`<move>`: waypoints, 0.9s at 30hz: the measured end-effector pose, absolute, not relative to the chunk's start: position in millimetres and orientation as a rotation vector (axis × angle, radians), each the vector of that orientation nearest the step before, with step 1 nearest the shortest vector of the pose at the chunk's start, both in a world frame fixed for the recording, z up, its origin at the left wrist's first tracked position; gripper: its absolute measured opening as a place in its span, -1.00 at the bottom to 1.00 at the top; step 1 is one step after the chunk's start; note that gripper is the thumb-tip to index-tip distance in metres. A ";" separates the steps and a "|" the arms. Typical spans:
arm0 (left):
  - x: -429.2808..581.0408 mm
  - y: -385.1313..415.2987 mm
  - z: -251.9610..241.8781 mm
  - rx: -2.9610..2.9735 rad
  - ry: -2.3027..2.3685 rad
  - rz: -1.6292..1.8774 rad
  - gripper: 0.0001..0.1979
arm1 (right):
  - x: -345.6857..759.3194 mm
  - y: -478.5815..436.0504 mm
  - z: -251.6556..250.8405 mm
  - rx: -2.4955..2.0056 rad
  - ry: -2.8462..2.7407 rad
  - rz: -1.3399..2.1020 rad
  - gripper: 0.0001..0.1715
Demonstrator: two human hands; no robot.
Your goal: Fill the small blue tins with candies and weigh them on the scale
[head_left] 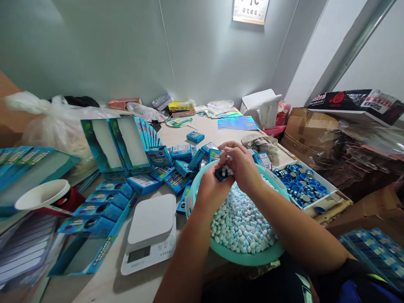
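Both hands meet above the far part of a teal basin (pixel 232 260) heaped with white and pale blue candies (pixel 243 219). My left hand (pixel 211 187) is closed round a small dark blue box (pixel 220 174), which it mostly hides. White candies show at the box's opening. Against the opening, my right hand (pixel 241 164) has its fingers curled over several candies. Behind and left of the basin lies a loose pile of small blue candy boxes (pixel 176 181).
A white digital scale (pixel 153 227) stands left of the basin. Display cartons (pixel 118 147), a tray of small boxes (pixel 101 206) and a red paper cup (pixel 47 195) are further left. On the right are a box of blue caps (pixel 303 185), a cloth (pixel 261 145) and cardboard cartons (pixel 311 130).
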State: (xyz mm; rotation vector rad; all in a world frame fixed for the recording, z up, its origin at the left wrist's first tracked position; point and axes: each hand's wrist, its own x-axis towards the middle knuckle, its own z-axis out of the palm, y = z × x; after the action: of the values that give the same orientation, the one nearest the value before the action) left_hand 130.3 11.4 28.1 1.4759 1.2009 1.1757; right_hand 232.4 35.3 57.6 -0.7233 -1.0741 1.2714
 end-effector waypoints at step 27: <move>131.2 16.2 23.3 1.568 1.210 1.280 -0.77 | 233.3 29.4 60.6 -0.817 -1.133 1.171 -0.66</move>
State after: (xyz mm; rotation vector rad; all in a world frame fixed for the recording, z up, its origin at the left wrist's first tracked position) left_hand 131.2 16.2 23.3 1.5681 1.2105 1.2803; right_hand 233.3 29.4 60.6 -0.8171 -1.1331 1.1707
